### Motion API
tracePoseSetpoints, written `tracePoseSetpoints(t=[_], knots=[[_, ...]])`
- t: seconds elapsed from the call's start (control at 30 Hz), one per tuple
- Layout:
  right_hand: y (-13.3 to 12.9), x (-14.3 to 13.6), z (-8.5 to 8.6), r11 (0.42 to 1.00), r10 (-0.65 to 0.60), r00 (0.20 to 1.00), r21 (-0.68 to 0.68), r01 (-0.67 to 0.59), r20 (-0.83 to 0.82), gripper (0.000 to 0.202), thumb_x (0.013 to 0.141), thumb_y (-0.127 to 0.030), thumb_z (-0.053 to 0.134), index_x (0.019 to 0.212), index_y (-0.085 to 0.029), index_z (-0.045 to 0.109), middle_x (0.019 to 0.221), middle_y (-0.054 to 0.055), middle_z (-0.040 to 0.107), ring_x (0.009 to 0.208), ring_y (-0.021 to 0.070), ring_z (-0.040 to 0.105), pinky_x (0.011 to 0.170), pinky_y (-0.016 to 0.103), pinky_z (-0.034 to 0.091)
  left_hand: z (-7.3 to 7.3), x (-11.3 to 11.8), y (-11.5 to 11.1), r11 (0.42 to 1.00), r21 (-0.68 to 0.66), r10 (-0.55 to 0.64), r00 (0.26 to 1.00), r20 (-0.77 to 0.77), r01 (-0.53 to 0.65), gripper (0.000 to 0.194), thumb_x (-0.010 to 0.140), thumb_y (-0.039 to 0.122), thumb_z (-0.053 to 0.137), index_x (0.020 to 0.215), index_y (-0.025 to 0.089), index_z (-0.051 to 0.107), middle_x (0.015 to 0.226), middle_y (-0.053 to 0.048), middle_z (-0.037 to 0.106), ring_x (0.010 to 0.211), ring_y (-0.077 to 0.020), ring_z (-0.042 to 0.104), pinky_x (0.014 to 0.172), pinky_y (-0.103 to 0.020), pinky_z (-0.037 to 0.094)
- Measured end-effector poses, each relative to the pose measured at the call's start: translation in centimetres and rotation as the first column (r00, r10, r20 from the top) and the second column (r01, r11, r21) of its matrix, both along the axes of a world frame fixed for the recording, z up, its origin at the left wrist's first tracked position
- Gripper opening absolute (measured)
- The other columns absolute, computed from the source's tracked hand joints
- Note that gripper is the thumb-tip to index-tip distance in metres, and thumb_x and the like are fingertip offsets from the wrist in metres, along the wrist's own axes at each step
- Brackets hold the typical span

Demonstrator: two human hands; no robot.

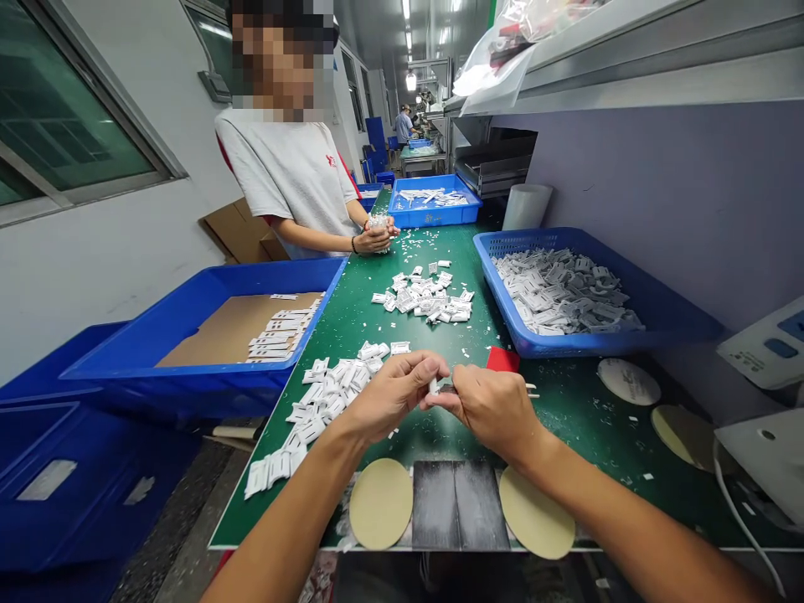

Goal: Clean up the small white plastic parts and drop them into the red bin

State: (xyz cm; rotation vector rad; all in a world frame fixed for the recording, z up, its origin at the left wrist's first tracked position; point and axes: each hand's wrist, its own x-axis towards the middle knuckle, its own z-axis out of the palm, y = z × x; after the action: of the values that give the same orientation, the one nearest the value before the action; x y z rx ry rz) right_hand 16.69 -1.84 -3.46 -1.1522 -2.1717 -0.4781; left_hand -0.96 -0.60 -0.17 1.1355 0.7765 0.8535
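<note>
Near the middle of the green table (433, 335), my left hand (395, 389) pinches a small white plastic part (433, 386). My right hand (493, 406) meets it from the right, closed around a thin tool whose tip shows dark beside the part and whose pale end sticks out past the fist. Most of the tool is hidden by the fingers. A pile of white parts (330, 394) lies just left of my left hand, and another loose pile (427, 295) is farther back. Behind my right hand lies a red piece (503, 360).
A blue basket (540, 345) full of white parts stands at right; a blue bin (207, 368) with cardboard is at left. Another person (295, 184) holds white parts across the table. Yellow discs (381, 504) and a dark pad (460, 507) lie at the front edge.
</note>
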Motion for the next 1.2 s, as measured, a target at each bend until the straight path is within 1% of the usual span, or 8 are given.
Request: tracePoseSetpoints(t=[0.2,0.43,0.5,0.6,0.7,0.8,1.0,1.2], knots=[[-0.1,-0.2,0.2,1.000,0.022,0.999,0.012,-0.021,-0.028,0.059,0.097,-0.062,0.031,0.063,-0.018,0.053,0.052,-0.001,0.052,0.045,0.0105,0.040,0.051,0.030,0.012,0.0,0.1,-0.1,0.998,-0.060,0.043,0.995,0.091,-0.038,0.033,0.081,0.047,0.069,0.083,0.014,0.066,0.076,-0.001,0.053,0.059,-0.0067,0.046,0.056,-0.020,0.039],[0.1,-0.3,-0.1,0.991,0.113,0.991,-0.065,-0.118,-0.067,0.062,0.097,-0.063,0.027,0.064,-0.017,0.053,0.054,0.000,0.055,0.047,0.0096,0.044,0.051,0.029,0.016,0.2,-2.1,1.6,0.815,0.157,0.560,0.828,0.029,-0.557,0.031,0.085,0.047,0.063,0.097,0.019,0.066,0.080,0.000,0.054,0.066,-0.0100,0.047,0.067,-0.023,0.044],[0.3,-0.1,0.0,0.984,0.104,0.988,-0.130,-0.119,-0.111,0.061,0.095,-0.066,0.029,0.067,-0.018,0.054,0.057,0.001,0.058,0.051,0.0104,0.050,0.052,0.028,0.020,0.1,-3.1,2.1,0.671,0.472,0.708,0.683,-0.179,-0.572,0.032,0.090,0.047,0.054,0.100,0.019,0.067,0.080,-0.002,0.057,0.073,-0.0142,0.051,0.074,-0.027,0.044],[0.6,0.2,0.2,0.963,0.066,0.968,-0.238,-0.125,-0.242,0.054,0.093,-0.066,0.036,0.088,-0.017,0.059,0.076,0.004,0.068,0.068,0.0135,0.064,0.058,0.025,0.032,-0.3,-4.4,2.8,0.479,0.815,0.865,0.334,-0.375,-0.325,0.033,0.096,0.038,0.040,0.104,0.022,0.067,0.096,-0.005,0.066,0.094,-0.0207,0.055,0.091,-0.032,0.040],[0.6,0.2,0.3,0.935,-0.060,0.971,-0.353,-0.026,-0.231,0.057,0.093,-0.064,0.040,0.126,-0.018,0.049,0.104,0.008,0.069,0.086,0.0183,0.068,0.064,0.025,0.041,-1.0,-5.5,3.4,0.653,0.754,0.756,0.107,-0.646,-0.064,0.032,0.093,0.026,0.039,0.106,0.023,0.068,0.106,-0.006,0.070,0.100,-0.0222,0.059,0.091,-0.033,0.041],[0.4,-0.1,0.3,0.867,-0.207,0.978,-0.456,0.200,0.034,0.062,0.090,-0.063,0.047,0.137,-0.023,0.043,0.110,0.010,0.065,0.084,0.0237,0.068,0.062,0.030,0.044,-1.3,-6.4,3.7,0.778,0.628,0.627,0.033,-0.778,0.031,0.027,0.086,0.021,0.047,0.100,0.021,0.070,0.102,-0.009,0.071,0.096,-0.0239,0.064,0.085,-0.032,0.043],[0.3,-0.1,0.7,0.873,-0.254,0.964,-0.410,0.265,0.082,0.055,0.095,-0.054,0.044,0.143,-0.028,0.036,0.120,0.010,0.058,0.092,0.0226,0.065,0.063,0.029,0.045,0.4,-5.6,5.2,0.792,0.596,0.595,0.051,-0.802,0.130,0.029,0.086,0.026,0.053,0.111,0.019,0.066,0.112,-0.012,0.069,0.106,-0.0275,0.062,0.090,-0.034,0.043],[1.0,0.7,0.9,0.839,-0.301,0.949,-0.447,0.310,0.094,0.056,0.091,-0.045,0.056,0.141,-0.025,0.039,0.120,0.012,0.057,0.088,0.0228,0.065,0.063,0.030,0.046,-0.1,-0.1,10.1,0.818,0.551,0.521,0.195,-0.831,0.164,0.028,0.089,0.030,0.057,0.113,0.020,0.065,0.108,-0.010,0.070,0.106,-0.0248,0.062,0.094,-0.038,0.044]])
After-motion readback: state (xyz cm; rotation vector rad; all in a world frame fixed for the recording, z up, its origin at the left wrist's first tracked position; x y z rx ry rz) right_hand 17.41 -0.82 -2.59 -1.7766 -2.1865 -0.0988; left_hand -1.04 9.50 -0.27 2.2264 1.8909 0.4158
